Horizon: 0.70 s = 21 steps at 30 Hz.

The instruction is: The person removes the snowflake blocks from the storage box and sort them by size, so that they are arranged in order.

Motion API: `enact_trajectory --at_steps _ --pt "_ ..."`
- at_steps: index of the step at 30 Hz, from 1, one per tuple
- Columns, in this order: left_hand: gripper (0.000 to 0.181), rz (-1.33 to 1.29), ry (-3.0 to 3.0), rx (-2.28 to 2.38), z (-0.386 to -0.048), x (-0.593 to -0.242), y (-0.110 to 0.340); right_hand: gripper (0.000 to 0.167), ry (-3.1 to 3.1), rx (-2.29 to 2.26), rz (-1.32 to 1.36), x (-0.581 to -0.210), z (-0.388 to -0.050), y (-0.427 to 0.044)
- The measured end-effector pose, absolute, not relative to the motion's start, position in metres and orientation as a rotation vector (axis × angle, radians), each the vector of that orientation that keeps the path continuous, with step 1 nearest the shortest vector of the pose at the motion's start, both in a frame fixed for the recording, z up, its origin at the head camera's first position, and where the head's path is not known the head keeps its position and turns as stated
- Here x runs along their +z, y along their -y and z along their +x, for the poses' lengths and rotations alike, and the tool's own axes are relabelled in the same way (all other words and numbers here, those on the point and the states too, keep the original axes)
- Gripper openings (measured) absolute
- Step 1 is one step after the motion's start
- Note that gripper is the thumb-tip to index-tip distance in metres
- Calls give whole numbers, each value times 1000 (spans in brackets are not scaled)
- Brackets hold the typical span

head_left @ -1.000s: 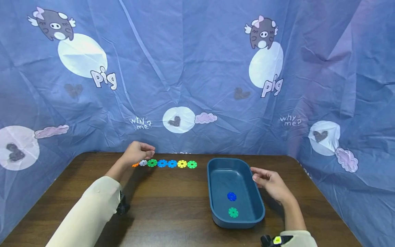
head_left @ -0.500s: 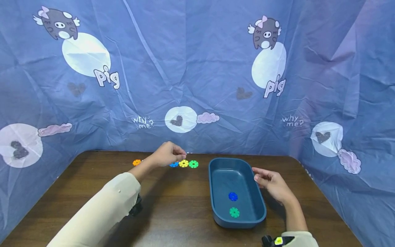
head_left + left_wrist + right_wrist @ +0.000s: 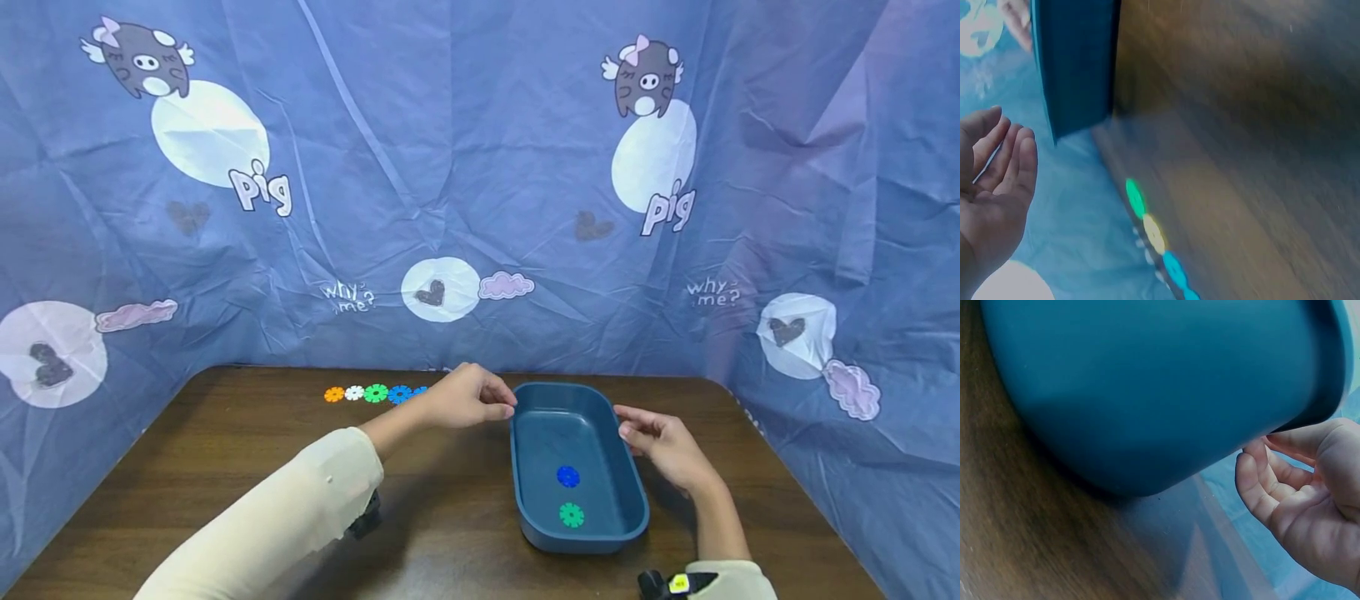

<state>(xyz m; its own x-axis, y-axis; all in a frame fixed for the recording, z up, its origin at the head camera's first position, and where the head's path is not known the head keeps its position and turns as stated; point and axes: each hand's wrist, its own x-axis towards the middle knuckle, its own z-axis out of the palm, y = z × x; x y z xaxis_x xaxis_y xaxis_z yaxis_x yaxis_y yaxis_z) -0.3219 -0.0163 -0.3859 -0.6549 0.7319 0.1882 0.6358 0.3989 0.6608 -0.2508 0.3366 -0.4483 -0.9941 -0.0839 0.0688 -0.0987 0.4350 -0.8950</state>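
Observation:
My left hand (image 3: 467, 395) hovers at the far left corner of a blue-grey plastic tub (image 3: 525, 525). In the left wrist view its fingers are loosely bent, nothing is between them, and a gap separates them from the tub. My right hand (image 3: 667, 450) touches the tub's outer right wall with its fingertips, just below the rim, as the right wrist view shows. Inside the tub lie a dark blue notched disc (image 3: 567, 477) and a green notched disc (image 3: 572, 515).
Along the table's back edge runs a row of notched plastic discs: orange (image 3: 333, 394), white (image 3: 354, 392), green (image 3: 376, 393), blue (image 3: 401, 395), then yellow (image 3: 1154, 234) and another green disc (image 3: 1135, 198). A patterned blue cloth (image 3: 480, 183) hangs behind the wooden table (image 3: 442, 517).
My left hand has moved right, over the row of discs, to the tub's left side. The discs keep their places. My right hand stays at the tub's right wall.

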Motion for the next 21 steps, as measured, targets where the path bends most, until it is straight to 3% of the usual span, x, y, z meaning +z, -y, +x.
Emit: enact_trajectory --at_steps 21 --pt "16 1493 -2316 763 -289 -412 -66 43 2624 1672 194 -448 -251 -335"
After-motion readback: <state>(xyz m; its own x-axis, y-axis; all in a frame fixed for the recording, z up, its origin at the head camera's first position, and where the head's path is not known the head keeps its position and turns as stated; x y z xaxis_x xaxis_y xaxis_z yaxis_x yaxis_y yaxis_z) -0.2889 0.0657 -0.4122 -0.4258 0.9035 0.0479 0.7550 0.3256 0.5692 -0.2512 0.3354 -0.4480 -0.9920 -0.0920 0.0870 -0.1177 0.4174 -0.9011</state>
